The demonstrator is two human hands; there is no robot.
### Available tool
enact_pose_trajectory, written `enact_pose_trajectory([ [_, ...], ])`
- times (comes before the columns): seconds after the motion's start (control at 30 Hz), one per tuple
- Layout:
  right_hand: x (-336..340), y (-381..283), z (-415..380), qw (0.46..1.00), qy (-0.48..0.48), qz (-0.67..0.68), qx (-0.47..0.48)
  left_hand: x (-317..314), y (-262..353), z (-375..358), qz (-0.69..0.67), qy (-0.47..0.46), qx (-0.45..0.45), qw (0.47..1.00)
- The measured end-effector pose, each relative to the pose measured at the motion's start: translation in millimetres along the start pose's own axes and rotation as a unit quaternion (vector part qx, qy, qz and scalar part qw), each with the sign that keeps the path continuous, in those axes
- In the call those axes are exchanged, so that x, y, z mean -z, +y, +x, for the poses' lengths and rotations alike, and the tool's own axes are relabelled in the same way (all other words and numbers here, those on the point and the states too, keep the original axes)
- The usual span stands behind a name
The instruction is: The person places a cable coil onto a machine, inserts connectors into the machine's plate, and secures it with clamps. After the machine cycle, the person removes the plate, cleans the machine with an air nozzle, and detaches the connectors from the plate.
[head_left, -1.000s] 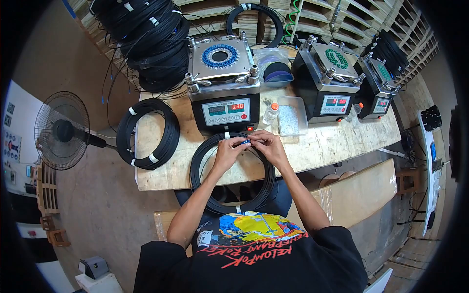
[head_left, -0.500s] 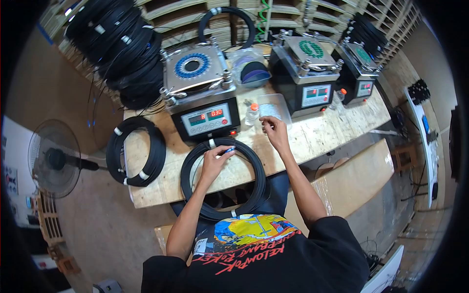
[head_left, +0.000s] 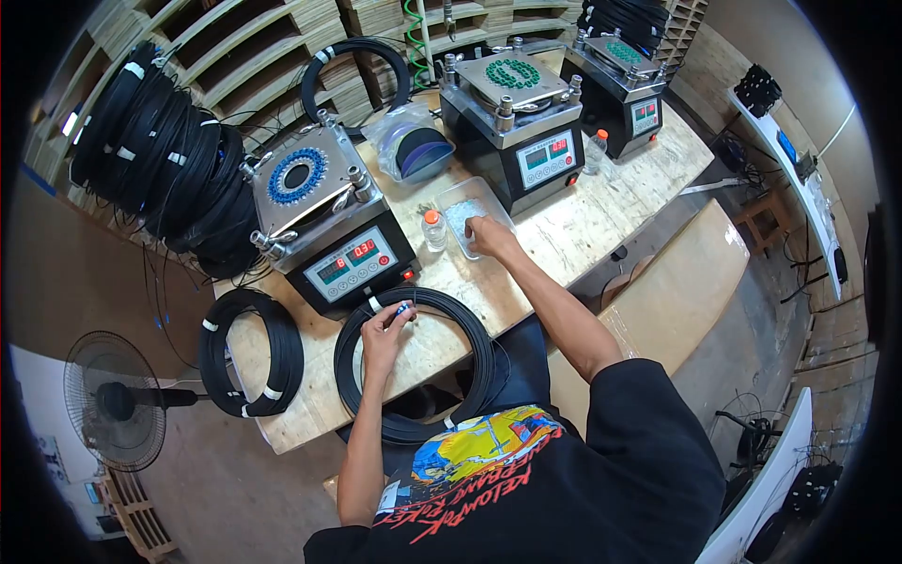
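My left hand pinches a small blue cable connector above the near side of a coil of black cable. That coil rests partly on the table's front edge and partly over my lap. My right hand reaches into a clear plastic tray that holds small pale pieces. Its fingers are bent together and point down; whatever is between them is hidden. Just left of the tray stands a clear bottle with an orange cap.
A machine with a ring of blue connectors stands behind the coil. Two more carry green connectors. Another cable coil hangs over the table's left edge. Stacked coils rise at back left, above a fan.
The view has turned, shifting the machines and table leftward. My right hand has moved from above the tray's near edge down to its contents. My left hand keeps its pinch on the connector.
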State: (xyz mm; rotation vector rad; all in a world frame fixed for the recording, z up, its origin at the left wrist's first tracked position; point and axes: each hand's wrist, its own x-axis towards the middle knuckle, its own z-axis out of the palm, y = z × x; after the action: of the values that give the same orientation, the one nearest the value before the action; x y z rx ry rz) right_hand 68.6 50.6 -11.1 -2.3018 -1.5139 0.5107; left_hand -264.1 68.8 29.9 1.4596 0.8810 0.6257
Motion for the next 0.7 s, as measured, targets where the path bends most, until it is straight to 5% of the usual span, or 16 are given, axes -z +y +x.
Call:
enact_pose_trajectory([
  [0.53,25.0,-17.7,-11.9,0.986,0.080,0.140,0.043,0.9,-3.8,2.5,-0.009,-0.003,0.005,1.000],
  [0.7,40.3,-47.2,-31.6,0.934,0.170,0.302,0.088,0.5,-2.4,1.9,0.002,0.002,-0.007,1.000],
])
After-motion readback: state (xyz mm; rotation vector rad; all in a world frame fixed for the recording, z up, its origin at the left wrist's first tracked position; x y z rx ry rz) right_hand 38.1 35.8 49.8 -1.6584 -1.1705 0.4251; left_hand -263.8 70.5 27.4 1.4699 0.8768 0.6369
